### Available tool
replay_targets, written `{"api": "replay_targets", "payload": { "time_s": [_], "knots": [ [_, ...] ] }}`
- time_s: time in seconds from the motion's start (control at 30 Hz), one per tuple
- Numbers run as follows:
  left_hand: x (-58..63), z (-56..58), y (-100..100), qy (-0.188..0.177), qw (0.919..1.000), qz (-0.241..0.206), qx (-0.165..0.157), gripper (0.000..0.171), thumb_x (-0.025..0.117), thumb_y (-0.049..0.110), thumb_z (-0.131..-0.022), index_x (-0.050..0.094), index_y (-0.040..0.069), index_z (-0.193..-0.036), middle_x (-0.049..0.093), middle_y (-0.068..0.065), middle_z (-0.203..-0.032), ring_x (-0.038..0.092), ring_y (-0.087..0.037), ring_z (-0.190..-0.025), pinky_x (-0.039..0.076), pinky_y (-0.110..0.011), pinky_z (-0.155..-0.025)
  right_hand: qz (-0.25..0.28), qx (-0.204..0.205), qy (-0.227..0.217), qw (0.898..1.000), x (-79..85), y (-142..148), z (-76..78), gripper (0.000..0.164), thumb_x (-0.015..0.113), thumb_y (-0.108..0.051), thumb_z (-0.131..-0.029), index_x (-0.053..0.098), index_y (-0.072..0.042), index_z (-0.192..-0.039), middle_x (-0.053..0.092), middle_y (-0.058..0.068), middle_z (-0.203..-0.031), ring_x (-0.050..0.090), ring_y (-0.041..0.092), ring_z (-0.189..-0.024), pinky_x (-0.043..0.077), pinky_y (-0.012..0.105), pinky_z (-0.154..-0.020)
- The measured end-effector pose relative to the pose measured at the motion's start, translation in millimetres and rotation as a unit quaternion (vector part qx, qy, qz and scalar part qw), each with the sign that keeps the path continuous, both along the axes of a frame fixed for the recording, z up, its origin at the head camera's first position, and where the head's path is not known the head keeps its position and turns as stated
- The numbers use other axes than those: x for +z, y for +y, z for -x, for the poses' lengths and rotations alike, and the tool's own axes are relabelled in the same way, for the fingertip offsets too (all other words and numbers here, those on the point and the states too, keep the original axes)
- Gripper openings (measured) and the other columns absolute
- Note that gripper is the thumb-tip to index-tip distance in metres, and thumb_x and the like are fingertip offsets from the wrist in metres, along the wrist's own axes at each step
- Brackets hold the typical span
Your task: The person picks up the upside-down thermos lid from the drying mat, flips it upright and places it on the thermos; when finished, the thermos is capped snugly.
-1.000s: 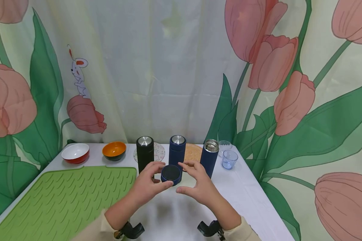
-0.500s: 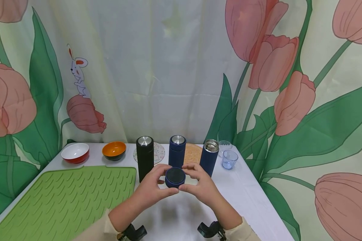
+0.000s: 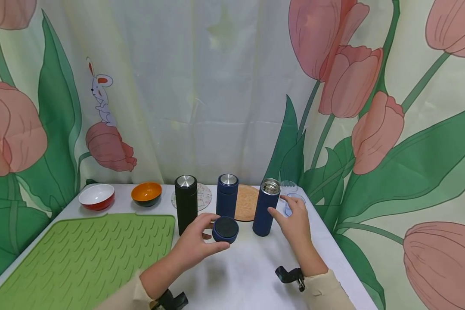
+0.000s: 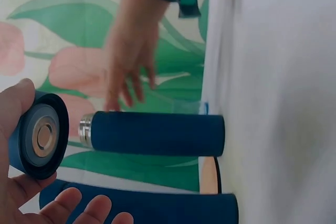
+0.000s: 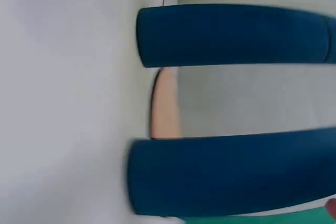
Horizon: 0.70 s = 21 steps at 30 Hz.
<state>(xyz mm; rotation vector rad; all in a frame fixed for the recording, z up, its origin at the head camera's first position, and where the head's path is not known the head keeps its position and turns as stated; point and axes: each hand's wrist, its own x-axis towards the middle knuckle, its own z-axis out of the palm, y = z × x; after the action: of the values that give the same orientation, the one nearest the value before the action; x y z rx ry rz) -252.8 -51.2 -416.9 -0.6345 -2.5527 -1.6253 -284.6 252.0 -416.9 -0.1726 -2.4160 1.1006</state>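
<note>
My left hand (image 3: 195, 237) pinches a dark blue flask lid (image 3: 225, 229) between thumb and fingers. Its round metal-centred underside shows in the left wrist view, where the lid (image 4: 43, 135) faces the uncapped flask. That dark blue flask (image 3: 265, 211) stands upright on the right, with its bare steel neck showing. My right hand (image 3: 294, 219) is beside it with fingers spread; in the left wrist view the right hand (image 4: 131, 56) is blurred and its fingers point towards the flask. Further left are a capped blue flask (image 3: 227, 196) and a black flask (image 3: 186, 202).
A green mat (image 3: 100, 254) covers the table's left side. Behind it stand a red-and-white bowl (image 3: 97, 197) and an orange bowl (image 3: 146, 193). A cork round (image 3: 246, 204) and a patterned round (image 3: 204, 196) lie behind the flasks. A blue glass (image 3: 300, 198) is partly hidden behind my right hand.
Both hands came together at the lid, then my right hand left it and moved right to the uncapped flask. The lid shifted slightly right and stays in my left hand.
</note>
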Motion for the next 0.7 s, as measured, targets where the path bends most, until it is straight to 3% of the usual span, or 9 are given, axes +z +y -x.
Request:
{"api": "replay_targets", "payload": {
  "time_s": [0.13, 0.3, 0.43, 0.7],
  "knots": [
    [-1.7, 2.0, 6.2, -0.003, 0.9995, 0.001, -0.031, 0.058, 0.094, 0.044, -0.08, 0.068, 0.028, -0.129, 0.064, 0.003, -0.135, 0.064, -0.019, -0.113, 0.061, -0.048, -0.095, 0.078, 0.035, -0.078, 0.993, -18.7, 12.6, 19.0, 0.074, 0.077, -0.047, -0.096, 0.052, -0.007, -0.153, 0.043, 0.021, -0.16, 0.04, 0.043, -0.151, 0.041, 0.066, -0.119],
    [-5.5, 5.4, 15.2, -0.008, 0.9985, -0.004, -0.054, 0.059, 0.093, 0.045, -0.081, 0.067, 0.027, -0.131, 0.063, 0.004, -0.133, 0.063, -0.018, -0.112, 0.06, -0.049, -0.096, 0.102, 0.083, -0.108, 0.985, -31.8, 14.2, 31.5, 0.088, 0.08, -0.046, -0.093, 0.042, -0.005, -0.161, 0.037, 0.024, -0.166, 0.035, 0.047, -0.154, 0.036, 0.071, -0.12],
    [-2.9, 10.9, 27.1, -0.001, 0.9982, -0.004, -0.06, 0.061, 0.092, 0.047, -0.081, 0.067, 0.027, -0.133, 0.063, 0.005, -0.133, 0.064, -0.019, -0.116, 0.06, -0.049, -0.099, 0.062, 0.082, -0.097, 0.99, -29.3, 12.7, 37.2, 0.09, 0.082, -0.047, -0.091, 0.043, -0.005, -0.161, 0.035, 0.025, -0.167, 0.031, 0.049, -0.156, 0.03, 0.073, -0.122],
    [18.0, 21.4, 65.4, 0.023, 0.9976, -0.039, -0.053, 0.065, 0.09, 0.047, -0.085, 0.062, 0.031, -0.141, 0.058, 0.003, -0.142, 0.063, -0.023, -0.13, 0.059, -0.05, -0.103, -0.065, 0.023, -0.08, 0.994, -26.7, 15.4, 36.1, 0.083, 0.082, -0.047, -0.09, 0.053, -0.005, -0.155, 0.036, 0.021, -0.166, 0.021, 0.05, -0.157, 0.025, 0.077, -0.119]
  ]
}}
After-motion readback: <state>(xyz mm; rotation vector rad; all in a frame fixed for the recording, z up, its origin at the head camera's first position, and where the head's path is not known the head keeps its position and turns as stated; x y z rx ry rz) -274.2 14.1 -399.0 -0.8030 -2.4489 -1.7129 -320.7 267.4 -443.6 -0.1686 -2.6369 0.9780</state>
